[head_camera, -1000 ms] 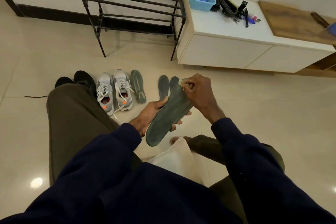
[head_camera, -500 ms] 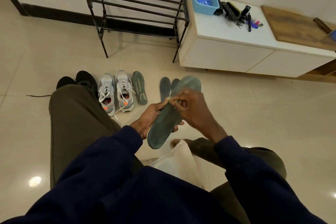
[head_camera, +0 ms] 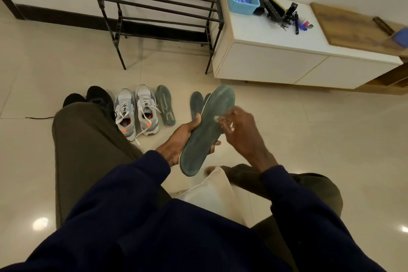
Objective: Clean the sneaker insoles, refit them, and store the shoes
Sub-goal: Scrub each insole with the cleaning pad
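Fingers [head_camera: 214,144] of the left hand [head_camera: 176,141] curl under the long, matte grey-green insole [head_camera: 205,134], held over the lap. The blurred right hand [head_camera: 242,134] pinches a pale scrap [head_camera: 217,119] against it. Grey mesh sneakers [head_camera: 136,110] sit at ten o'clock on glossy tile.

- We see a shiny, smooth floor [head_camera: 331,139] of tiles that mirrors the lights.
- We see a dull, scuffed insole [head_camera: 205,134].
- The sneakers [head_camera: 124,110] look like grey cloth to us.
- The shoe rack [head_camera: 160,4] looks like dark metal.
- We see a board [head_camera: 348,26] of brown wood.
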